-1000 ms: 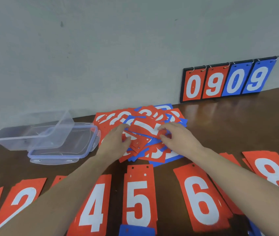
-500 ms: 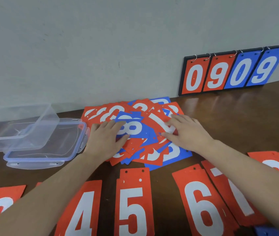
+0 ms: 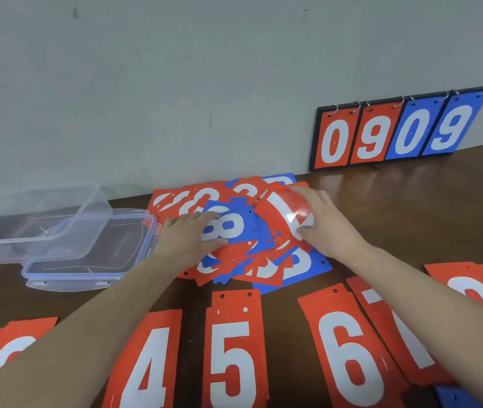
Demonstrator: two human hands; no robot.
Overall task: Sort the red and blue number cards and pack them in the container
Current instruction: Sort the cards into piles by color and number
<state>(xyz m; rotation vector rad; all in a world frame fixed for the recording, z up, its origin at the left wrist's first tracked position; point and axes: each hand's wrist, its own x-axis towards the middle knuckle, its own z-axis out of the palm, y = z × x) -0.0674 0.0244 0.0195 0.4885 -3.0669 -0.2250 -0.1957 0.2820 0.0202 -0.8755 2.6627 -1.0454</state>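
Note:
A mixed heap of red and blue number cards (image 3: 243, 260) lies against the wall at mid table. On top of it is a blue 8 card (image 3: 234, 223); my left hand (image 3: 188, 238) rests flat on its left side. My right hand (image 3: 322, 225) pinches a red card (image 3: 286, 213) and bends it up off the heap. Sorted red cards lie in a row at the front: a 4 (image 3: 146, 366), a 5 (image 3: 234, 357), a 6 (image 3: 349, 354) and a 7 (image 3: 402, 343). The clear plastic container (image 3: 37, 219) stands at the left.
The container's lid (image 3: 93, 254) lies under its right end. A scoreboard stand (image 3: 396, 134) showing 0909 leans on the wall at the back right. More red cards lie at the far left (image 3: 7, 348) and far right (image 3: 476, 290). A blue card corner (image 3: 455, 397) shows at the bottom right.
The blue 8 card has come to the top of the heap under my left hand. My right hand has moved up the heap and lifted a red card, curling it.

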